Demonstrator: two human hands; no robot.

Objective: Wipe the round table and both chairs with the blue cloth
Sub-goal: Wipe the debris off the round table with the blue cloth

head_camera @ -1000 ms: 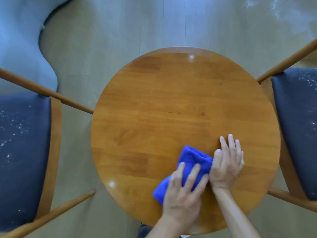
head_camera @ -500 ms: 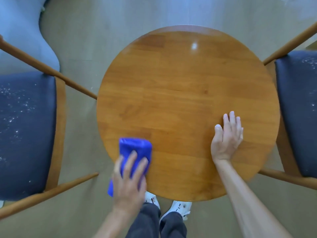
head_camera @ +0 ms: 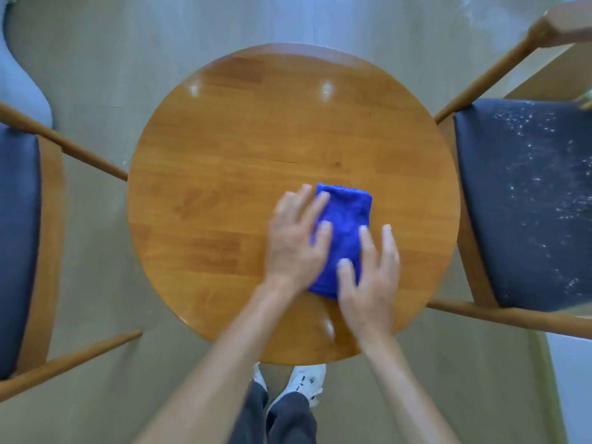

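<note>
Head view: left hand (head_camera: pixel 296 240), right hand (head_camera: pixel 368 277) flat, fingers straight, pressing blue cloth (head_camera: pixel 344 232) onto round table (head_camera: pixel 224 187).

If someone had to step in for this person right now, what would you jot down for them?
Left hand: fingers straight, pressing the left side of the cloth.
Right hand: fingers straight, on the cloth's near right part.
Cloth: folded, flat on the table, a little right of centre.
Done: nothing is surely finished; the tabletop looks shiny, wiping is under way.
Left: finish the table, then both chairs. The right chair has white specks all over its dark seat. The left chair is only partly in view; no specks show on that part.
</note>
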